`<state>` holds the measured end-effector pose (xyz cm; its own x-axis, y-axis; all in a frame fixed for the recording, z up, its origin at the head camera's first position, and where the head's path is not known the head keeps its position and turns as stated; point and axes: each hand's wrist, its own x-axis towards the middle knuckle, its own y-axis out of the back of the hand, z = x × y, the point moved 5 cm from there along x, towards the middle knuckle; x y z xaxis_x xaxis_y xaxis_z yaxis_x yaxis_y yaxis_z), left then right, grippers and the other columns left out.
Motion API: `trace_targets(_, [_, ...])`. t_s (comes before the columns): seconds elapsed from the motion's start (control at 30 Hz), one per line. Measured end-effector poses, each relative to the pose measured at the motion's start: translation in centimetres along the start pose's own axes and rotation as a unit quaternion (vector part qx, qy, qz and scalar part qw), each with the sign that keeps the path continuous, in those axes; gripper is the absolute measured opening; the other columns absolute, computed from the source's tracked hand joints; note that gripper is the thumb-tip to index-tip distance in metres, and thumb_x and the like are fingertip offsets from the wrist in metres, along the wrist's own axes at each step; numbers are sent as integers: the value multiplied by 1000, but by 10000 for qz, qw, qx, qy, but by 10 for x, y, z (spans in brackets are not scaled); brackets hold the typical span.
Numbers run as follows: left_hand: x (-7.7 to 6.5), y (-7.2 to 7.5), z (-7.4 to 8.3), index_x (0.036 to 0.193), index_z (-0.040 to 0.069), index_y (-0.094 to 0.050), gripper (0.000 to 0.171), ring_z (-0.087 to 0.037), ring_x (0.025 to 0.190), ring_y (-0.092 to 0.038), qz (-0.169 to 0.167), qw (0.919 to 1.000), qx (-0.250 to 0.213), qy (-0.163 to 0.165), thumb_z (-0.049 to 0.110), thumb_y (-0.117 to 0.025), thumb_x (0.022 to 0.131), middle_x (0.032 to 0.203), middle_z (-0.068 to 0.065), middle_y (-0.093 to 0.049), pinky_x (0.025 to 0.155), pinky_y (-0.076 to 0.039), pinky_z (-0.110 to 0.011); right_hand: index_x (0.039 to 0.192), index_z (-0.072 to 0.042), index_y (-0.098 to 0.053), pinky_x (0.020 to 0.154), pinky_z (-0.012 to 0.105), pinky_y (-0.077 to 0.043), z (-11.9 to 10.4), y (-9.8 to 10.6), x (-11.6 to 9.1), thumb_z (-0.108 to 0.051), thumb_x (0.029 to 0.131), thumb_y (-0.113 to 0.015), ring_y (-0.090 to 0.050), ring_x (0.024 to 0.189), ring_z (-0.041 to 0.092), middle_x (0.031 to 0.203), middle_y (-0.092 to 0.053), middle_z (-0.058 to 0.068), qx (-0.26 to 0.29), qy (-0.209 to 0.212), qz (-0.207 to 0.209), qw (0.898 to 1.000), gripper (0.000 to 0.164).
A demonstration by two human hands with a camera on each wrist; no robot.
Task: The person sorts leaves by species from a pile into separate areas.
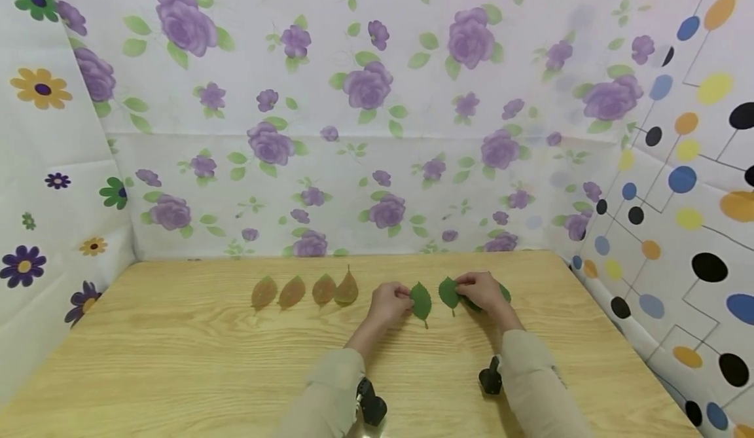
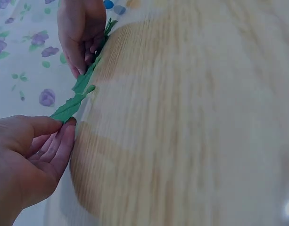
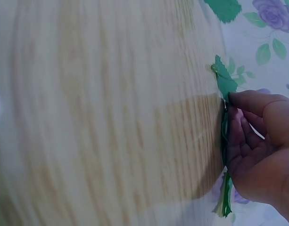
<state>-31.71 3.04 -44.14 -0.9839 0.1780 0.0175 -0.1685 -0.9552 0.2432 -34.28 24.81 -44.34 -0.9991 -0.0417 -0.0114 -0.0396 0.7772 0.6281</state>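
My left hand (image 1: 389, 304) pinches the left edge of a green leaf (image 1: 421, 302) with a serrated rim, its stem pointing toward me. In the left wrist view, thumb and fingers meet at the edge of this leaf (image 2: 68, 109). To the right, my right hand (image 1: 482, 292) holds a second green leaf (image 1: 449, 292) by its right side. The right wrist view has that leaf (image 3: 224, 79) between thumb and fingertips. Further green leaves (image 1: 504, 292) lie under and beyond the right hand, partly hidden by it. A small gap separates the two held leaves.
Several reddish-brown leaves (image 1: 292, 292) lie in a row left of my hands, the rightmost two touching or overlapping. The wood-grain table (image 1: 235, 372) ends at a flowered cloth (image 1: 365, 196) behind, with patterned cloths at both sides. Black wrist devices (image 1: 371, 404) sit by both sleeves.
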Motion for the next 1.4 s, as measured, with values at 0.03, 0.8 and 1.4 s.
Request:
trace_targets(0.03, [2,-1,0,94,-11,-62,10,-23,73,-65,105,9999,52,-17,-12,-63,85,79,-10,-61,67,-57,-28,115,5,-65,87,44,-50,-1,0,0,-8,95,-59,-60,103,35,110,-65,20,-18,18,8,10000,25])
trace_targets(0.8, [15,-13,8,91,-1,-67,9,-19,75,-63,1119,9773,1749,-411,-4,-66,82,79,-5,-65,67,-54,-30,115,3,-67,84,44,-51,-6,-3,1,-9,94,-60,-60,102,35,111,-65,20,-138,103,205,9996,25])
trace_targets(1.4, [18,-21,5,89,-3,-66,7,-23,76,-63,976,9716,2046,-675,-3,-65,82,81,-8,-65,66,-53,-32,114,3,-67,82,44,-51,-2,0,-2,-9,94,-61,-61,98,33,106,-66,16,-156,7,262,9995,25])
